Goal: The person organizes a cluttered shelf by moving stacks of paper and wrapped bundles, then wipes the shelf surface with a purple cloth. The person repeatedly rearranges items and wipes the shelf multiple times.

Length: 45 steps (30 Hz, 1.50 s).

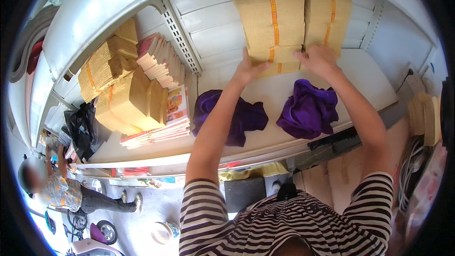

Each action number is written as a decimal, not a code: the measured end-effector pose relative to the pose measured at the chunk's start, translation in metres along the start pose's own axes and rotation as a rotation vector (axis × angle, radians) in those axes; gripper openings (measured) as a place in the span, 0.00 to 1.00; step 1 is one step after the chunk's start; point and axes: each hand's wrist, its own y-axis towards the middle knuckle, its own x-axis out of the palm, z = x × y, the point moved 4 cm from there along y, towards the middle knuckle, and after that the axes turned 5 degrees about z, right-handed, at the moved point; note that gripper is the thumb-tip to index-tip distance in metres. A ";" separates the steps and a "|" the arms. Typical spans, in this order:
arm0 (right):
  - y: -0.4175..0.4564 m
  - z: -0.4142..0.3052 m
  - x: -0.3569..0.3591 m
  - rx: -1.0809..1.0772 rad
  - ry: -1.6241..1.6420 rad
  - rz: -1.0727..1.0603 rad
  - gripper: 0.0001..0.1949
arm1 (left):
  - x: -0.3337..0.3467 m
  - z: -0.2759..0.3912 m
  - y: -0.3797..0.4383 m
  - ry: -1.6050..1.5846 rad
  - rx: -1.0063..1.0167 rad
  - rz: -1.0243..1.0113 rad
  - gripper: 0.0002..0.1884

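Two tall stacks of brownish-yellow paper stand side by side against the back panel, the left stack (284, 14) and the right stack (327, 10). Orange-red bands run down both. My left hand (249, 69) grips the lower left corner of the left stack, thumb across its front. At the gap between the stacks, my right hand (318, 58) touches the paper with bent fingers; whether it grips is unclear. Below my hands, two crumpled purple cloths lie on the white shelf (359, 81): the left cloth (245, 121) partly behind my forearm, the right cloth (309, 110) between my arms.
Further left on the shelf are more yellow paper stacks (128, 96), printed packets (160, 60) and a black plastic bag (83, 128). A metal upright (181, 32) divides the back. Another person (64, 188) stands at the far left. Coiled cables (414, 170) are at right.
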 end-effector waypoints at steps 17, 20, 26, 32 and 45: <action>-0.055 -0.094 -0.009 -0.811 0.666 0.136 0.22 | -0.084 0.095 -0.210 0.763 0.465 0.274 0.27; -0.017 -0.135 0.002 -0.808 0.599 0.229 0.25 | -0.107 0.126 -0.255 0.411 0.432 0.367 0.29; 0.076 -0.208 0.111 -0.445 0.516 0.087 0.30 | -0.113 0.097 -0.393 -0.188 -0.045 1.056 0.22; -0.001 -0.214 0.132 -0.853 0.565 0.095 0.23 | -0.096 0.038 -0.448 -0.629 0.010 1.062 0.22; 0.025 -0.135 0.040 -0.473 1.200 -0.234 0.23 | -0.074 0.002 -0.463 -0.868 0.038 0.932 0.21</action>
